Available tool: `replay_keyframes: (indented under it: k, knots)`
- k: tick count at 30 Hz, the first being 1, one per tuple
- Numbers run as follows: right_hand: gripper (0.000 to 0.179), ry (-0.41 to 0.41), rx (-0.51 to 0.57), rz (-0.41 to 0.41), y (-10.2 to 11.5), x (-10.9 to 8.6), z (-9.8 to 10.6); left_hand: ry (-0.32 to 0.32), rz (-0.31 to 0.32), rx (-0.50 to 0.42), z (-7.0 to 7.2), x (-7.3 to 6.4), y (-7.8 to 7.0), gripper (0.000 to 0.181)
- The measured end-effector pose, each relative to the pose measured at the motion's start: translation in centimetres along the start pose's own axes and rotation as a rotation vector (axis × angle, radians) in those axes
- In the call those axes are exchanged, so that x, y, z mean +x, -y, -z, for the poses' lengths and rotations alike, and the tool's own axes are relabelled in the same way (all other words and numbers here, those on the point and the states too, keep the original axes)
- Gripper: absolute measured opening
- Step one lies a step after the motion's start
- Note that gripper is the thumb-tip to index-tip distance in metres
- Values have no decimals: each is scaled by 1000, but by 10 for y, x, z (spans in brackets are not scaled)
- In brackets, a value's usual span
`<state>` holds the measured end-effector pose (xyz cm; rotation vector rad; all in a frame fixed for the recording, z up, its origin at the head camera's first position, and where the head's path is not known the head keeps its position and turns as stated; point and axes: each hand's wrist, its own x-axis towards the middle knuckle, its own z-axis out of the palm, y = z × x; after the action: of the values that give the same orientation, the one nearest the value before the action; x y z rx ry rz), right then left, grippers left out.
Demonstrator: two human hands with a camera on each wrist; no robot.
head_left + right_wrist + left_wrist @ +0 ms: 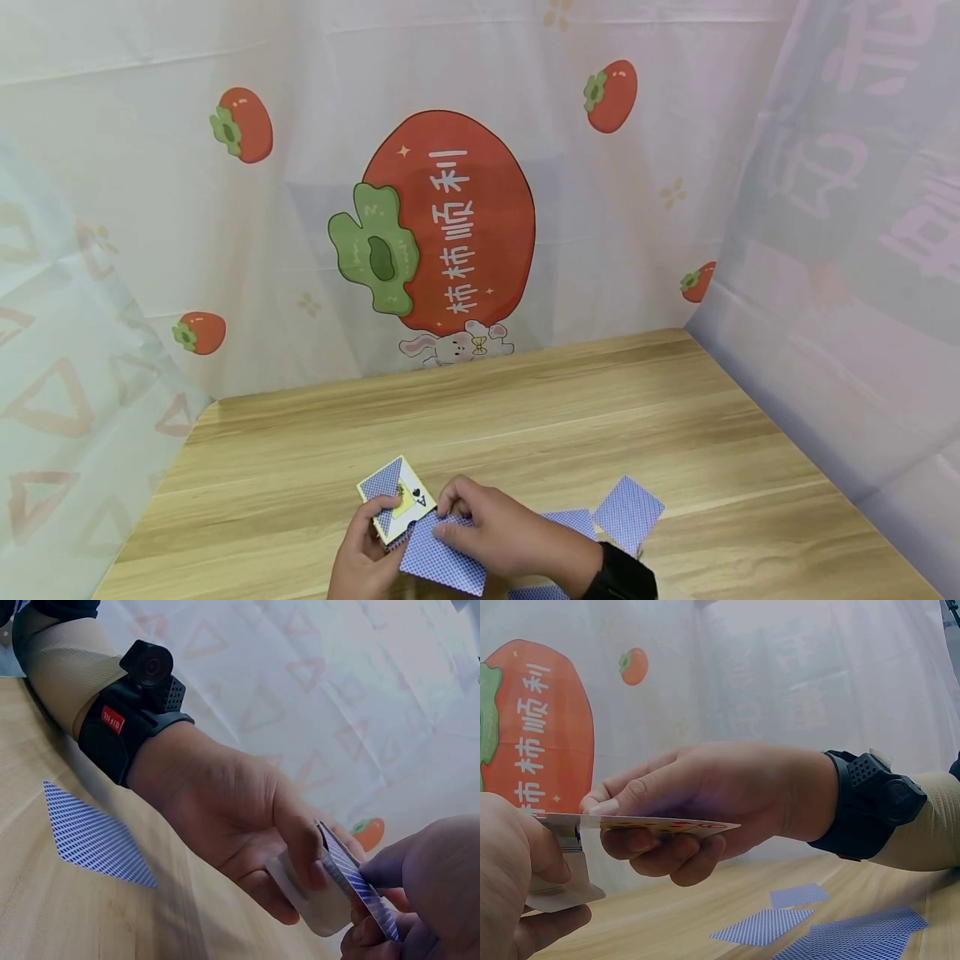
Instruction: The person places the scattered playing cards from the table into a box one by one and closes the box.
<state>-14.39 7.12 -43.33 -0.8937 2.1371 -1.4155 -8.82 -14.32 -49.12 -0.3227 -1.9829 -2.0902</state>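
Observation:
My left hand (363, 557) grips a white-and-blue playing card box (397, 525), its thumb across the front, which bears an ace and a yellow patch. A pale flap (566, 894) hangs from the box's end in the left wrist view. With thumb and fingers, my right hand (502, 529) pinches a playing card (450, 565) right at the box's opening. Its blue patterned back faces up; the left wrist view shows some red and yellow on its underside. In the right wrist view the held card (349, 870) appears nearly edge-on between both hands.
Several blue-backed cards lie on the wooden table (300, 467) to the right: one card (630, 510) apart at an angle, another card (576, 522) partly behind my right forearm, and one (538, 592) at the bottom edge. Printed cloth (600, 217) hangs around the table.

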Motion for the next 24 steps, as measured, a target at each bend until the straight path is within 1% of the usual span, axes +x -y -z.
replay_keyframes:
  k: [4,8,12,15,19,24]
  knots:
    - [13,-36,26,-8,1,0,-2,8,27,-55,0,0,0,54]
    - [12,-39,92,-22,3,-1,-6,4,39,-35,0,0,0,55]
    - [11,-53,145,-71,5,-2,-10,12,30,-18,1,0,0,55]
    - [10,-86,155,-96,7,-3,-13,17,9,-23,1,0,1,56]
    - [10,-116,154,-83,8,-3,-17,14,-4,-15,-1,0,1,56]
    - [12,-159,145,-62,7,-4,-20,1,37,4,-1,0,0,56]
